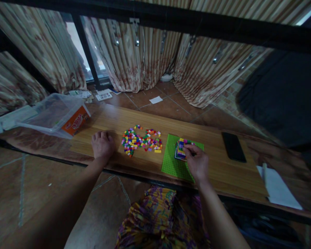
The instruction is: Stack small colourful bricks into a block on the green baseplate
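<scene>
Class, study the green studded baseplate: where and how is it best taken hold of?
Probably by the left edge of the green baseplate, coming from the left: it lies flat, that strip is bare, and the brick stack stands away from it, while the right hand covers part of the right side.

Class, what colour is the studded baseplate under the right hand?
The baseplate is bright green, seen best in the head view.

Wood tbl (142, 169), bricks (134, 141), grn baseplate (174, 167), blk phone (234, 147)
</scene>
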The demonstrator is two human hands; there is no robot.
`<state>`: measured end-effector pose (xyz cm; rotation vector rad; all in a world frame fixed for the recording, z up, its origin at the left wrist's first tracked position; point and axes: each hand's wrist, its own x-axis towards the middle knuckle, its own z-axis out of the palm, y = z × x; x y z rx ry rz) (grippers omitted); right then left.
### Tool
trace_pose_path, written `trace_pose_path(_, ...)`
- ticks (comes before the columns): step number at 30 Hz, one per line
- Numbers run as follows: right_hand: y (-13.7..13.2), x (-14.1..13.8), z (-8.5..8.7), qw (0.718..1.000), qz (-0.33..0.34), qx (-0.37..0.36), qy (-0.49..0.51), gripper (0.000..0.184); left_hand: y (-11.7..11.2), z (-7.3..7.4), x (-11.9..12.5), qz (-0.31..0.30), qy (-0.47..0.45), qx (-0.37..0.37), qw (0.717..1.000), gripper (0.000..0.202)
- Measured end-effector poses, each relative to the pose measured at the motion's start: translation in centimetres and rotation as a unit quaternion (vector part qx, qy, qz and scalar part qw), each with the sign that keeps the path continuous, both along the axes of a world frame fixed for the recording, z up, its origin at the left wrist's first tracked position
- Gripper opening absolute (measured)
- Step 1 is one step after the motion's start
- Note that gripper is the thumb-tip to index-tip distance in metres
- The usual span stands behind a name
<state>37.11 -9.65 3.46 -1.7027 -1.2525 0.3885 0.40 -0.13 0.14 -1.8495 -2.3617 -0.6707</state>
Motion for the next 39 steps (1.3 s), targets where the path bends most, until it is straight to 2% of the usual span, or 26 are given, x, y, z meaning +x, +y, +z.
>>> trace_pose_path(7,0.3,-0.3,0.4,0.999,0.002,-0.016,0.043,0.023,0.0,0.0,0.0,0.004,0.005,-0.008,1.000,0.038)
trace_pose_path(19,0.5,-0.3,0.2,0.999,0.007,-0.012,0.053,0.023,-0.1,-0.1,-0.1,-0.002,0.003,0.004,1.000,0.038)
trace_pose_path(28,0.4,-0.5,0.8,0.998,0.009,-0.024,0.065,0.021,0.0,-0.1,-0.1,-0.001,-0.005,0.006,1.000,0.038)
trace_pose_path(31,0.2,-0.4,0.9,0.997,0.002,0.000,0.079,0.023,-0.1,0.0,0.0,-0.001,-0.006,-0.001,1.000,0.039)
trace_pose_path(35,-0.4,-0.6,0.9,0.992,-0.039,0.051,0.105,0.025,-0.1,0.1,0.1,0.004,0.008,-0.007,1.000,0.040)
trace_pose_path(39,-1.2,-1.4,0.6,0.991,-0.048,0.063,0.111,0.026,0.0,0.0,0.1,0.007,0.005,-0.008,1.000,0.040)
